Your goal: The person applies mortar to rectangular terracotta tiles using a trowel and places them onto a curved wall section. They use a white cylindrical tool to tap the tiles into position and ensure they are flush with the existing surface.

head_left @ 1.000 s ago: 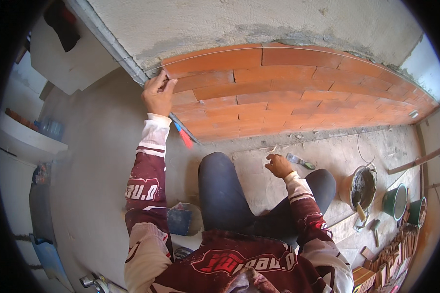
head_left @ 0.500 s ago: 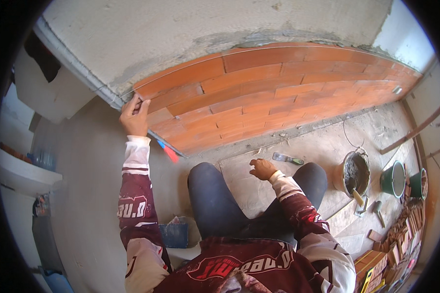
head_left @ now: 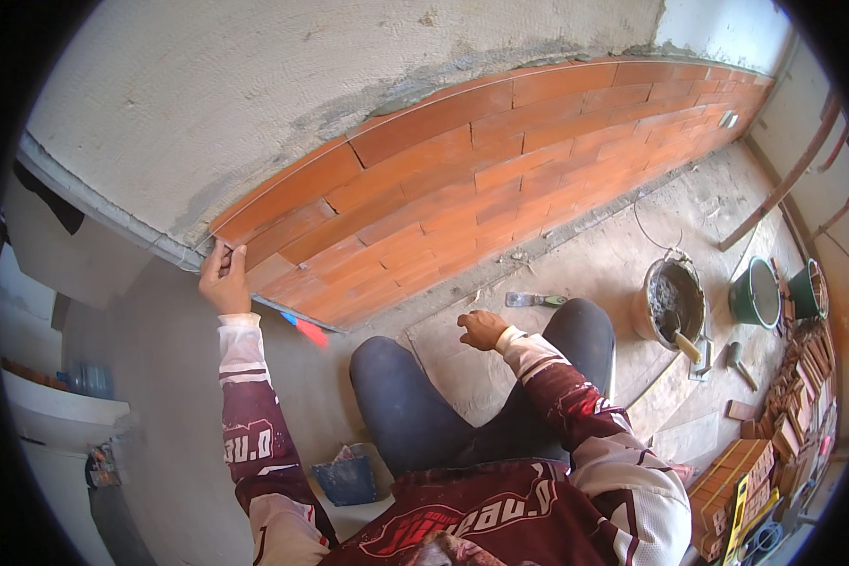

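Bold lettering in white and red, outlined, crosses the chest of the maroon shirt, part of it lost in folds; more white letters sit on its left sleeve. The tiles cover the low part of the wall in long staggered rows, orange-red, some dusted pale, with thin dark joints and grey mortar above the top row. A pale string runs along the upper edge. The left hand is at the left end of the tiles, thumb and fingertips drawn together at their edge; whether it grips anything is unclear. The right hand, fingers loosely bent and parted, hangs above the floor near a scraper.
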### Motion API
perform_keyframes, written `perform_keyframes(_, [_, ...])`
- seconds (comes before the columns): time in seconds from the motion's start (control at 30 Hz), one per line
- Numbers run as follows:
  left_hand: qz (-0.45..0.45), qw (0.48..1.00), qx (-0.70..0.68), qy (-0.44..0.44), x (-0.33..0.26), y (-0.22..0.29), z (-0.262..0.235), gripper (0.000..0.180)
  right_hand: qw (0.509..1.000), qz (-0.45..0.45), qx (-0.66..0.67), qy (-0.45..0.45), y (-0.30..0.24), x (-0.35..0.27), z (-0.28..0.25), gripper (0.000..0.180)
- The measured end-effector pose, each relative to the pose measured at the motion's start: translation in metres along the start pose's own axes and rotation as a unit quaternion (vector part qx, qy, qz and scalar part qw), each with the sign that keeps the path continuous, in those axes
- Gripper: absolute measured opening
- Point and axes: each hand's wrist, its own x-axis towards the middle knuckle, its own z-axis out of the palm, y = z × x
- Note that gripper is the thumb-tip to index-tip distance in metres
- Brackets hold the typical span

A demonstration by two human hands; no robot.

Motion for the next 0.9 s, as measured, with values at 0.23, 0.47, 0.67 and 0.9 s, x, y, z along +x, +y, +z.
perform_keyframes(0.23, [0.001, 1.0, 0.001, -0.023, 0.002, -0.003, -0.001, 0.038, 1.0, 0.0, -0.001, 0.002, 0.002, 0.004, 0.001, 0.031])
perform_keyframes(0.47, [0.016, 1.0, 0.002, -0.021, 0.003, -0.006, -0.003, 0.037, 1.0, 0.007, -0.006, -0.003, 0.0, 0.003, -0.004, 0.031])
perform_keyframes(0.67, [0.023, 0.999, 0.036, -0.026, 0.003, 0.003, -0.002, 0.036, 1.0, -0.006, -0.004, 0.006, 0.007, 0.004, -0.003, 0.032])
perform_keyframes(0.9, [0.026, 0.999, 0.033, -0.019, 0.003, -0.006, -0.003, 0.036, 1.0, -0.004, -0.006, 0.002, 0.0, 0.002, -0.012, 0.031])
